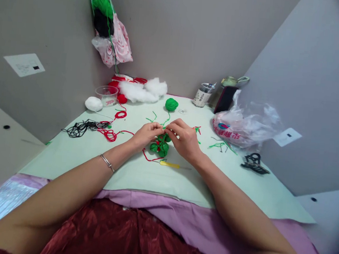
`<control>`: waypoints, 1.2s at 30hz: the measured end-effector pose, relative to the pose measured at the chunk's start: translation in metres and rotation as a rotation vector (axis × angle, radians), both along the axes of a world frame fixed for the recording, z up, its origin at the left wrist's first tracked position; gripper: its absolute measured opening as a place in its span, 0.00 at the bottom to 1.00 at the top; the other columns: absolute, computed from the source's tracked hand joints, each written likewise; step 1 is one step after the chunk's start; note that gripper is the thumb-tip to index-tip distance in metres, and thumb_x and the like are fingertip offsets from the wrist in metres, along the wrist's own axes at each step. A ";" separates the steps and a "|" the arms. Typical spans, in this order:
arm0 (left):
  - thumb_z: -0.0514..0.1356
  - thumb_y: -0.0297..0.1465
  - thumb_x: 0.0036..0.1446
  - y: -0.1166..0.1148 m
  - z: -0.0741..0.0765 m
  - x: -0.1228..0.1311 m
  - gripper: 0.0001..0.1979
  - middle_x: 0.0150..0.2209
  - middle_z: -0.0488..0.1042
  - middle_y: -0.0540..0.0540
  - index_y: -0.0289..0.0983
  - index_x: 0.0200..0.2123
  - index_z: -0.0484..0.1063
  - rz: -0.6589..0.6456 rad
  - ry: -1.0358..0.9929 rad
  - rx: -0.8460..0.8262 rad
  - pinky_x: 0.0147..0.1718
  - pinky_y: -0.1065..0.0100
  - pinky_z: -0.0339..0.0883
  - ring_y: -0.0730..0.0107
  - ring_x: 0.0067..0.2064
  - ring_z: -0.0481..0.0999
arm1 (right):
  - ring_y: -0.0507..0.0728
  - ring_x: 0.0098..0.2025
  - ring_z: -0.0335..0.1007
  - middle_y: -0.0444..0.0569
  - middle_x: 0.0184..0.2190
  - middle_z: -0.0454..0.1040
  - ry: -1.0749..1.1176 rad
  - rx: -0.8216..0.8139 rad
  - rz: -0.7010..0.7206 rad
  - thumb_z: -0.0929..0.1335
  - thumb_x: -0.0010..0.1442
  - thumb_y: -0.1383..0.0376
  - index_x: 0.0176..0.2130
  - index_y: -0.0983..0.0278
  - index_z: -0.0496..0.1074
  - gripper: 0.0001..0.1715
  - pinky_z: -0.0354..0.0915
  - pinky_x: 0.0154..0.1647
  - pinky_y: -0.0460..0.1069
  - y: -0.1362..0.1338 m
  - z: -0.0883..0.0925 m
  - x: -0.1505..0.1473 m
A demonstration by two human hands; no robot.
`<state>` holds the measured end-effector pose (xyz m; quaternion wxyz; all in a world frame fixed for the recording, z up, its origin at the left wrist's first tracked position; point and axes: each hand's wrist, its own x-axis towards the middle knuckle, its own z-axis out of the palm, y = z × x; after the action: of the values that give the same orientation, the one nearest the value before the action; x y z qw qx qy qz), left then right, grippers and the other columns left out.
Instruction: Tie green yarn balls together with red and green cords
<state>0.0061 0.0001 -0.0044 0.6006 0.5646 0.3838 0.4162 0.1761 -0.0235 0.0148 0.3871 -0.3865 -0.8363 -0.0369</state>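
Observation:
A green crocheted piece (162, 149) with red bits among its rounded lobes is on the table under my hands. My left hand (147, 136) pinches its upper end between thumb and fingertips. My right hand (184, 139) meets it there, its fingers closed on the same end; the exact spot is partly covered. From a green yarn ball (171, 104) behind, a strand runs toward my fingers. Just below the piece lies a yellow-handled crochet hook (169, 164), next to a red yarn strand (150, 159).
Black yarn (83, 128), red yarn (109, 135) and a white ball (93, 103) lie left. White stuffing (141, 91) and a plastic tub (107, 96) stand behind. To the right are a phone (225, 99), a plastic bag (240, 127), yarn scraps (219, 146) and a black hair claw (255, 164).

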 end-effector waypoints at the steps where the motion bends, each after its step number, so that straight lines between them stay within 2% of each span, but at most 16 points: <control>1: 0.65 0.38 0.50 0.001 -0.001 0.000 0.12 0.26 0.67 0.52 0.35 0.30 0.68 0.013 0.009 -0.001 0.25 0.73 0.56 0.78 0.26 0.64 | 0.54 0.37 0.70 0.51 0.38 0.73 0.041 0.013 0.011 0.63 0.67 0.66 0.34 0.62 0.72 0.11 0.64 0.36 0.47 -0.002 0.001 -0.003; 4: 0.66 0.37 0.48 0.005 -0.006 0.000 0.13 0.24 0.65 0.53 0.36 0.27 0.67 0.054 0.017 -0.027 0.25 0.73 0.56 0.77 0.26 0.64 | 0.54 0.37 0.71 0.51 0.40 0.73 0.262 -0.064 0.092 0.62 0.67 0.62 0.36 0.62 0.70 0.11 0.66 0.38 0.49 -0.006 0.004 -0.011; 9: 0.67 0.42 0.49 0.001 0.000 -0.002 0.16 0.29 0.72 0.48 0.36 0.30 0.69 -0.025 -0.058 -0.070 0.30 0.72 0.62 0.74 0.31 0.71 | 0.51 0.26 0.70 0.44 0.29 0.72 0.674 -0.631 0.331 0.65 0.63 0.49 0.36 0.60 0.63 0.17 0.68 0.27 0.47 0.001 0.007 -0.010; 12: 0.68 0.41 0.48 -0.003 0.007 -0.002 0.16 0.30 0.74 0.47 0.35 0.29 0.70 -0.040 -0.072 -0.074 0.32 0.71 0.63 0.72 0.32 0.72 | 0.51 0.26 0.71 0.42 0.26 0.73 0.774 -0.764 0.350 0.69 0.57 0.47 0.35 0.60 0.62 0.21 0.70 0.29 0.48 0.005 0.008 -0.005; 20: 0.69 0.38 0.49 -0.005 0.008 -0.003 0.13 0.33 0.76 0.46 0.36 0.30 0.71 -0.026 -0.102 -0.098 0.33 0.72 0.64 0.73 0.34 0.73 | 0.51 0.27 0.71 0.42 0.26 0.73 0.866 -0.805 0.328 0.74 0.53 0.52 0.34 0.62 0.67 0.20 0.70 0.32 0.48 0.006 0.009 -0.003; 24: 0.70 0.36 0.47 -0.004 0.006 -0.004 0.14 0.37 0.77 0.46 0.36 0.33 0.72 -0.041 -0.116 -0.099 0.33 0.71 0.65 0.72 0.35 0.74 | 0.49 0.26 0.66 0.42 0.25 0.72 0.879 -0.772 0.324 0.74 0.53 0.57 0.36 0.63 0.72 0.15 0.64 0.28 0.45 0.009 0.007 -0.002; 27: 0.70 0.36 0.47 -0.002 0.006 -0.003 0.14 0.37 0.77 0.44 0.35 0.35 0.74 -0.050 -0.083 -0.077 0.34 0.70 0.65 0.71 0.35 0.75 | 0.48 0.23 0.60 0.42 0.24 0.71 0.862 -0.776 0.321 0.74 0.54 0.57 0.36 0.64 0.74 0.14 0.58 0.23 0.44 0.007 0.009 -0.001; 32: 0.69 0.37 0.48 0.003 0.006 -0.005 0.13 0.34 0.77 0.46 0.34 0.32 0.75 -0.004 -0.105 -0.003 0.40 0.65 0.68 0.68 0.37 0.75 | 0.49 0.24 0.60 0.44 0.25 0.71 0.744 -0.732 0.365 0.74 0.53 0.54 0.34 0.63 0.75 0.15 0.58 0.23 0.46 -0.003 0.021 0.003; 36: 0.69 0.36 0.49 0.005 0.006 -0.010 0.12 0.37 0.77 0.46 0.35 0.35 0.75 -0.050 -0.222 -0.037 0.46 0.65 0.69 0.69 0.40 0.76 | 0.50 0.24 0.59 0.43 0.24 0.69 0.714 -0.743 0.347 0.73 0.55 0.54 0.35 0.63 0.76 0.15 0.57 0.23 0.47 -0.002 0.023 0.007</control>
<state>-0.0039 0.0049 0.0017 0.6599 0.5133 0.3083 0.4539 0.1833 -0.0259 0.0379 0.4849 -0.3420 -0.6610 0.4594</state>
